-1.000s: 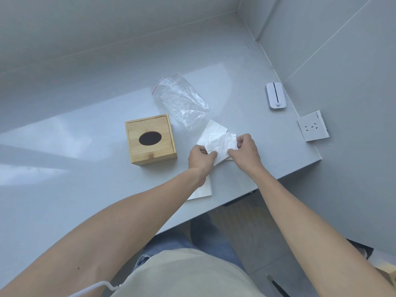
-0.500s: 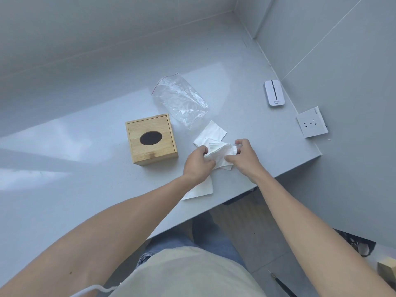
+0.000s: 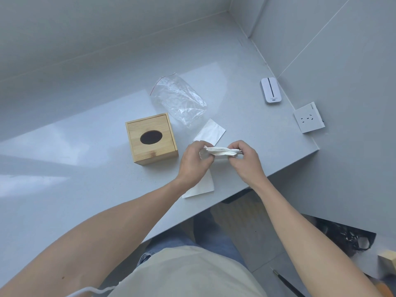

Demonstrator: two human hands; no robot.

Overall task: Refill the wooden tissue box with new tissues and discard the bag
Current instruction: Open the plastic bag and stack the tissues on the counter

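From the head camera we look down on a pale grey counter set into a corner of grey walls. Our left hand and right hand meet just above the counter near its front edge, each with its grip closed on one end of a stack of tissues, which we see edge-on, its layers showing as thin lines between the two hands. Just to the left of our left hand stands the wooden tissue box, upright, its oval opening facing up and dark inside. Behind the box and to its right lies the clear plastic bag, crumpled and flat on the counter, with a thin red line along its far edge. A single white sheet lies flat between the bag and our hands, and another white sheet lies partly under our left wrist. Farther right, a small white device rests near the wall, and a white wall socket sits on the wall beside the counter's corner.
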